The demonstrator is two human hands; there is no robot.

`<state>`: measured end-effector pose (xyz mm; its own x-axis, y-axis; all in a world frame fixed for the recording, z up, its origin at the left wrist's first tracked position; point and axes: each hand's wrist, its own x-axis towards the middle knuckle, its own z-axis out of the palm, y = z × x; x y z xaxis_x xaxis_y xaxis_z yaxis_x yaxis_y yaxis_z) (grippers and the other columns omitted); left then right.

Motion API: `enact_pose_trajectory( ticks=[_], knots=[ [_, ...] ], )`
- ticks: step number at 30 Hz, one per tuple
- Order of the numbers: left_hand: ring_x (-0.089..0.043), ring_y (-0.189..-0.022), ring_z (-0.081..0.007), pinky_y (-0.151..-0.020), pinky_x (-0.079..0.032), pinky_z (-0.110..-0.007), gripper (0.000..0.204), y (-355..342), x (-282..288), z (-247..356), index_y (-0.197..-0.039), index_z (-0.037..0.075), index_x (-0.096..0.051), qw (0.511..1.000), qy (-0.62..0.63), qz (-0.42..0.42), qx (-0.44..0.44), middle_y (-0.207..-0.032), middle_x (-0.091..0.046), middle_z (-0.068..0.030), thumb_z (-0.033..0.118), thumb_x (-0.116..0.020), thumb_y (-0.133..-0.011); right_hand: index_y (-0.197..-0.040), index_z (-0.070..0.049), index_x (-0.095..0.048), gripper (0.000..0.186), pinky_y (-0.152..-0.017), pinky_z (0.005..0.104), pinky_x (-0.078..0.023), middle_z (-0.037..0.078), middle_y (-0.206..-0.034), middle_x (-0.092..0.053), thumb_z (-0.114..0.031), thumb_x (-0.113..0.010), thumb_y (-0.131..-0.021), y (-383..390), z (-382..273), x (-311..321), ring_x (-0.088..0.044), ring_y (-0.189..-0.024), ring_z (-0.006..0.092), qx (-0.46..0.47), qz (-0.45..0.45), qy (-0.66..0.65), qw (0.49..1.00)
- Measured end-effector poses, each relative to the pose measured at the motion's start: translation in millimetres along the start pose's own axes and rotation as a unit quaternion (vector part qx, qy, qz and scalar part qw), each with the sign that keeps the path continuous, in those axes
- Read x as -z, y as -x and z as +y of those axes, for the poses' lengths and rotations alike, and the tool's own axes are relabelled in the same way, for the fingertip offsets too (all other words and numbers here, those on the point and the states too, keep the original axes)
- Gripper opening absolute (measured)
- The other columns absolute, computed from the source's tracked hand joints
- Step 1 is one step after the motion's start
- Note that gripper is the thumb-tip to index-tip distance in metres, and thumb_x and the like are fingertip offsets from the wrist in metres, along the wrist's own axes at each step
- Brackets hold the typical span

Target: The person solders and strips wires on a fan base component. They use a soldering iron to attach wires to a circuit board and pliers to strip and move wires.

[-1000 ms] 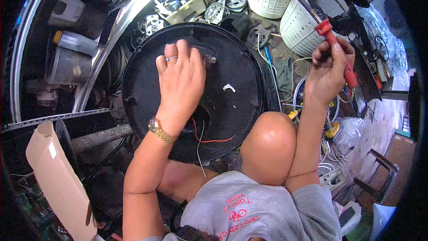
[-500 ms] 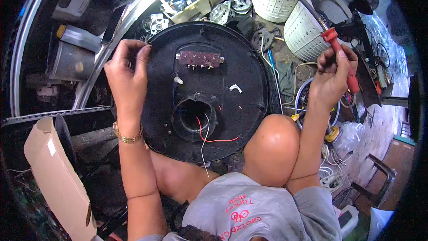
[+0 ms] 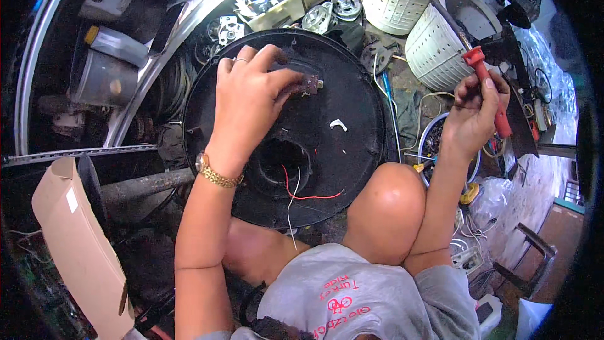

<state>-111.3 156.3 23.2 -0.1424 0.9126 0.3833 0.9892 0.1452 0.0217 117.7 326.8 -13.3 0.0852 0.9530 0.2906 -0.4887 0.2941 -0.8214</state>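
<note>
Hovering with bent fingers over the round black housing (image 3: 360, 110), the left hand (image 3: 247, 88) is pointing its thumb side toward a dark reddish component (image 3: 313, 85), which is sitting on the far part of this housing. Its fingers are standing partly curled, and they are hiding one end of the component, so I cannot tell whether they are pinching it or only hanging beside it. As I judge, the step in hand is some finger work at this component, and the next move is calling for a sure hold there and for care with the loose wires.

The right hand (image 3: 472, 110) is closing firmly around the handle of a red-handled tool (image 3: 476, 60); the metal shaft is slanting up and to the left, well apart from the housing.

Nearer to the person, a red wire (image 3: 314, 198) and a white wire (image 3: 289, 211) are coming out from the round opening of the housing, and the white one is crossing its near edge. A small white piece (image 3: 338, 125) is lying on the housing, right of the opening. Farther out, a white basket (image 3: 434, 56) is leaning behind the tool, and a cardboard piece (image 3: 78, 233) is standing at the left.
</note>
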Motion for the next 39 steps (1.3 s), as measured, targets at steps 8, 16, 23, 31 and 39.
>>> enact_pose_trajectory(
  ticks=[8, 16, 23, 31, 39],
  knots=[
    [-0.052, -0.093, -0.0252, -0.076, -0.041, -0.038, 0.016, -6, -2, 10, -0.082, 0.014, -0.068, 0.998, -0.008, -0.067, -0.007, -0.101, -0.058, -0.0045, 0.014, -0.073, -0.067, -0.105, -0.004, -0.05, 0.018, -0.052, 0.0226, -0.041, 0.01, -0.081, -0.059, -0.014, -0.053, -0.09, -3, 2, 4, -0.054, -0.065, 0.0119, -0.007, -0.008, 0.011, 1.0],
    [-0.048, -0.102, -0.0281, -0.079, -0.04, -0.038, 0.014, -11, -11, 12, -0.086, 0.008, -0.06, 0.991, -0.076, -0.103, -0.046, -0.104, -0.052, -0.0099, 0.015, -0.065, -0.075, -0.106, -0.004, -0.049, 0.019, -0.053, 0.0232, -0.041, 0.009, -0.08, -0.058, -0.014, -0.053, -0.09, -1, 0, 3, -0.052, -0.065, 0.0115, -0.02, -0.007, -0.01, 1.0],
    [-0.045, -0.111, -0.0286, -0.084, -0.035, -0.039, 0.017, 3, -8, 1, -0.089, 0.007, -0.058, 0.994, -0.033, -0.069, -0.082, -0.108, -0.05, -0.0103, 0.016, -0.063, -0.075, -0.106, -0.004, -0.05, 0.019, -0.054, 0.0233, -0.041, 0.009, -0.082, -0.059, -0.015, -0.054, -0.09, -1, 0, 3, -0.053, -0.066, 0.0116, -0.02, -0.01, -0.004, 1.0],
    [-0.056, -0.072, -0.017, -0.066, -0.043, -0.031, 0.009, 24, 75, -71, -0.089, 0.002, -0.06, 0.946, 0.024, 0.263, 0.187, -0.081, -0.062, -0.0073, 0.004, -0.065, -0.082, -0.107, -0.005, -0.051, 0.021, -0.053, 0.0224, -0.04, 0.008, -0.081, -0.059, -0.016, -0.056, -0.09, -6, 1, 12, -0.052, -0.064, 0.0122, -0.008, 0.011, 0.01, 1.0],
    [-0.057, -0.078, -0.0096, -0.065, -0.047, -0.026, 0.02, 93, 57, -148, -0.094, -0.001, -0.058, 0.872, 0.123, 0.2, 0.43, -0.094, -0.06, -0.0071, 0.016, -0.066, -0.086, -0.1, -0.006, -0.051, 0.018, -0.048, 0.0213, -0.039, 0.006, -0.077, -0.059, -0.015, -0.06, -0.087, -9, 8, 8, -0.053, -0.059, 0.0107, -0.014, 0.011, 0.001, 1.0]
  ],
)
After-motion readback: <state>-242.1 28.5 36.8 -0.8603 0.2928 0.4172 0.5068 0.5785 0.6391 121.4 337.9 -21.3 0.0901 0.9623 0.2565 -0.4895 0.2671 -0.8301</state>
